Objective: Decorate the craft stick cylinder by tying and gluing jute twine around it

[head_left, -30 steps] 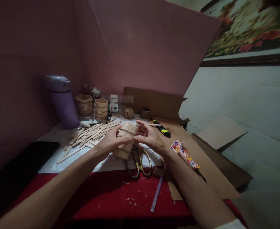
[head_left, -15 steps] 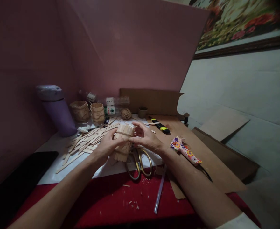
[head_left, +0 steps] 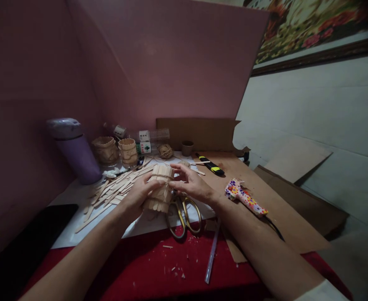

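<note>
A small cup made of wooden craft sticks, with twine bands round it, is tilted in front of me. My left hand is closed round its left side, thumb across the front. At the cup's right side, my right hand has its curved fingers and thumb tip against the edge; whether it also pinches twine, I cannot tell. Just below the hands lie scissors with gold-coloured handles. Loose craft sticks are piled left of the cup, on white paper.
Two finished-looking stick cups, a purple bottle, a twine ball and a small brown pot stand behind. Rightward on cardboard are a box cutter and a flower-patterned glue gun. A clear glue stick lies nearer.
The cup has turned slightly and shifted a little left in my hands. My left thumb lies further across its front. The view has moved slightly.
</note>
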Demonstrator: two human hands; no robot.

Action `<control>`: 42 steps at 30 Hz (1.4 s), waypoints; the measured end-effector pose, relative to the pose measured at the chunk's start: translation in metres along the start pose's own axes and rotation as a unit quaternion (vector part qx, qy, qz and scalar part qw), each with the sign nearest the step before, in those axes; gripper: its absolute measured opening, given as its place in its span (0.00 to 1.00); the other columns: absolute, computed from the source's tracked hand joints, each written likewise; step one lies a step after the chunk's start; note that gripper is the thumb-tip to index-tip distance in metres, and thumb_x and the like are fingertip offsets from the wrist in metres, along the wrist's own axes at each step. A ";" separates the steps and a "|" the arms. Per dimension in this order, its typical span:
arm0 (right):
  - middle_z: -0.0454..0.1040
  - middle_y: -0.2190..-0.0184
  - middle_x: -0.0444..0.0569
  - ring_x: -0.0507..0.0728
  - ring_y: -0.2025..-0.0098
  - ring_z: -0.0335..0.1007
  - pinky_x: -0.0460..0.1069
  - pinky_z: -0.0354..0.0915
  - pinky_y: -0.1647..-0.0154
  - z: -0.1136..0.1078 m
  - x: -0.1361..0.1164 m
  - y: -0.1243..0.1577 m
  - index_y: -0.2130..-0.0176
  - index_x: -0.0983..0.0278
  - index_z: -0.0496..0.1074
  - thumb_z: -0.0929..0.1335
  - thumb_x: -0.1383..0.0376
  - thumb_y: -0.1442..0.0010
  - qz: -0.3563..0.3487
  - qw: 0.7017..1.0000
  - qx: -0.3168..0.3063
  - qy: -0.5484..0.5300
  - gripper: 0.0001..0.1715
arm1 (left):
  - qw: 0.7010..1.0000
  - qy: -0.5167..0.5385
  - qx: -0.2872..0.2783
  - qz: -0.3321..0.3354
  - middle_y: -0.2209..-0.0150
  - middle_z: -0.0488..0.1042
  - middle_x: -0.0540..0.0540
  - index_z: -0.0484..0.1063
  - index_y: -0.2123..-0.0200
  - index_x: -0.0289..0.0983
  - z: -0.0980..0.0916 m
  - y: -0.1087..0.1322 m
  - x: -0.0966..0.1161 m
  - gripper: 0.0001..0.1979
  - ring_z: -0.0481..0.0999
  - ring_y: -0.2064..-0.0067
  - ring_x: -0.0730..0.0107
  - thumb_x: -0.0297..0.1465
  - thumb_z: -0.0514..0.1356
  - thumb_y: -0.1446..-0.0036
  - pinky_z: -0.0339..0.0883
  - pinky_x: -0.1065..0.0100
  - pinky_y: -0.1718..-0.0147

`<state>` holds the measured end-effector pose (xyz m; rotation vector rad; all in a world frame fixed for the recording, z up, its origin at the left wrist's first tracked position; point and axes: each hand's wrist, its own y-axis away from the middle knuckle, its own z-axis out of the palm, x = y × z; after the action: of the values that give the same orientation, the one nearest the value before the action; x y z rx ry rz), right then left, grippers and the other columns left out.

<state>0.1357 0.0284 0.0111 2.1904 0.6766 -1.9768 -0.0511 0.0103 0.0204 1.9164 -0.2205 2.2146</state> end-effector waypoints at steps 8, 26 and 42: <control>0.68 0.47 0.57 0.59 0.56 0.72 0.53 0.74 0.64 0.000 0.004 -0.002 0.41 0.60 0.63 0.74 0.58 0.48 -0.016 0.999 0.018 0.022 0.37 | 1.000 -0.003 0.000 0.010 0.62 0.80 0.42 0.73 0.53 0.33 0.002 -0.001 0.000 0.25 0.78 0.64 0.62 0.36 0.68 0.56 0.70 0.66 0.66; 0.68 0.49 0.54 0.56 0.57 0.70 0.48 0.70 0.68 -0.003 0.008 -0.003 0.42 0.60 0.63 0.74 0.56 0.48 -0.021 1.000 0.000 0.009 0.37 | 1.000 -0.002 -0.002 0.007 0.64 0.79 0.44 0.73 0.56 0.33 0.004 0.002 0.003 0.24 0.76 0.66 0.64 0.35 0.68 0.57 0.69 0.67 0.68; 0.70 0.46 0.54 0.57 0.55 0.71 0.54 0.72 0.57 -0.001 0.000 0.003 0.42 0.59 0.64 0.72 0.60 0.44 -0.057 0.996 0.001 0.074 0.32 | 1.000 0.007 -0.008 -0.007 0.63 0.80 0.44 0.74 0.54 0.35 0.004 0.003 0.004 0.24 0.78 0.65 0.63 0.33 0.67 0.57 0.69 0.67 0.67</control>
<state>0.1380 0.0267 0.0108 2.3663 0.8375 -1.8789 -0.0491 0.0065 0.0254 1.8883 -0.2202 2.2105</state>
